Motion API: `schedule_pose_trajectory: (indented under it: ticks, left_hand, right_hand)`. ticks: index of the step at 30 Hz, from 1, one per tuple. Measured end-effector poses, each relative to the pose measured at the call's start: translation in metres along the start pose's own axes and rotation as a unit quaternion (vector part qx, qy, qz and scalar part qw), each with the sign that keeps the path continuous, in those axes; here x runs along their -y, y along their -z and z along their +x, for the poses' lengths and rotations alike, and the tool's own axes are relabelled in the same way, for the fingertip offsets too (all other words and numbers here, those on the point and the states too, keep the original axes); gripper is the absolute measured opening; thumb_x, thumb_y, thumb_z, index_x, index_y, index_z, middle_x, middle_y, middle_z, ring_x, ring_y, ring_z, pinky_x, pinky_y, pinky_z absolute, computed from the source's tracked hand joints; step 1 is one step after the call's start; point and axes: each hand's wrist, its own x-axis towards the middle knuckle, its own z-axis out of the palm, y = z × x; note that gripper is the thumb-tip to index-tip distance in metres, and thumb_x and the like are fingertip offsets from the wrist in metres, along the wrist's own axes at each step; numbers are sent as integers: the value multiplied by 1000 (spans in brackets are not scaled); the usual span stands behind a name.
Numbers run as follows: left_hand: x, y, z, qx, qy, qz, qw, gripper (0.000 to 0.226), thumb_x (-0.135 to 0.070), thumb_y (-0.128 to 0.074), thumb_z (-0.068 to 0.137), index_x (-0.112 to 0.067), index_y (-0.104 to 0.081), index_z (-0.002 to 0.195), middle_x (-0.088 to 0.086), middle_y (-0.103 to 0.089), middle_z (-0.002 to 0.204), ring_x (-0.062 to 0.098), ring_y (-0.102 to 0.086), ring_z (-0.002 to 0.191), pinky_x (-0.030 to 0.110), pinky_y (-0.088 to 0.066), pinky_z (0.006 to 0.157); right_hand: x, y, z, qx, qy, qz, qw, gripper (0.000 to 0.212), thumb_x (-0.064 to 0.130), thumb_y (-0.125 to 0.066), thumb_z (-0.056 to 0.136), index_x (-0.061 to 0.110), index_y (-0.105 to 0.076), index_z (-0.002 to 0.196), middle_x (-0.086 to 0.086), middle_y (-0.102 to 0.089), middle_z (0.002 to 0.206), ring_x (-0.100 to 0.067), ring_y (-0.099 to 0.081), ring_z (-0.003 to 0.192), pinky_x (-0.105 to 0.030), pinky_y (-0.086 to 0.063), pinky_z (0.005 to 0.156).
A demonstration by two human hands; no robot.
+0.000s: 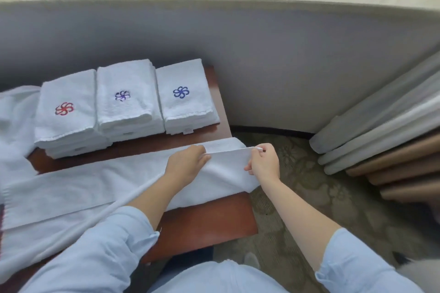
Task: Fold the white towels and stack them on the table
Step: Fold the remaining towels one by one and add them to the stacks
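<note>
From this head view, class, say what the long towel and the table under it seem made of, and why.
The long towel looks like cotton terry, matte: fuzzy nap, limp drape. The table looks like wood or veneer: reddish-brown, smooth, faint sheen; which is unclear.

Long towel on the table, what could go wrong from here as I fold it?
The long towel has its right end hanging past the edge of the table. If the right hand or left hand loses its pinch, that end could slip onto the carpet. Sweeping the fold leftward might also brush the red-emblem stack, which stands close behind.
</note>
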Motion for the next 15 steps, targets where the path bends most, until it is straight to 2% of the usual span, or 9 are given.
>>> schedule_pose_trajectory:
  ticks: [2, 4, 7, 11, 15]
  left_hand:
    - [9, -2, 19, 18, -20, -5, 1000, 28, -47, -42, 101, -23, -54, 95, -6, -59, 97, 22, -60, 88, 37, -47, 72]
    - [17, -6, 32, 32, -39, -6, 999, 26, -46, -44, 100, -23, -54, 92, -8, -58, 92, 20, -59, 84, 34, -43, 65]
    - [25, -11, 45, 40, -62, -9, 997, 25, -44, -45, 100, -25, -51, 86, -10, -54, 87, 18, -58, 78, 32, -38, 60]
    - [30, -15, 55, 38, -86, -4, 996, 24, -44, -48, 99, -25, -51, 86, -7, -59, 85, 19, -59, 75, 33, -41, 59]
    - [28, -16, 59, 32, -76, -6, 997, 20, -44, -51, 97, -24, -50, 90, -6, -62, 88, 20, -60, 77, 31, -38, 59]
  right_hand:
    - [1, -11, 9, -16, -13, 1, 1000, 16, 20, -36, 93, 25, -51, 92, 4, -64, 64, -14, -67, 61, -48, -58, 75]
    - [1, -20, 16, -27, -21, -3, 999, 13, 18, -39, 92, 24, -52, 92, 7, -64, 68, -20, -66, 70, -47, -56, 75]
    - [-2, -31, 21, -38, -28, -8, 999, 12, 18, -47, 95, 22, -54, 103, 12, -60, 89, -17, -60, 83, -42, -52, 81]
    - [-7, -37, 16, 26, -49, -25, 998, 45, 15, -52, 96, 22, -42, 139, 7, -54, 131, -12, -55, 111, -34, -46, 98]
    - [-8, -39, 6, 57, -21, -135, 989, 54, 15, -51, 92, 27, -39, 143, 8, -49, 143, -16, -49, 128, -38, -45, 101]
